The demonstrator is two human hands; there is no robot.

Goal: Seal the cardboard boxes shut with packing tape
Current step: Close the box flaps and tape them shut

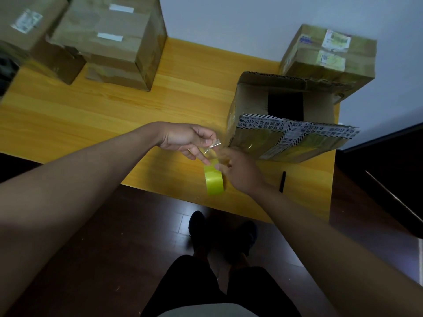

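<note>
A roll of yellowish packing tape (214, 182) is held on edge over the front of the yellow wooden table (137, 115). My right hand (240, 172) grips the roll at its top. My left hand (190, 139) pinches the clear free end of the tape (214, 144), pulled a short way off the roll. Just right of my hands stands an open cardboard box (283, 110) with its front flap, edged in black-and-white printed tape, folded outward toward me.
Two closed cardboard boxes (112, 42) stand at the table's back left, and another with labels (329, 53) sits behind the open box. A black pen (282, 181) lies near the front right edge. Dark floor and my shoes are below the table edge.
</note>
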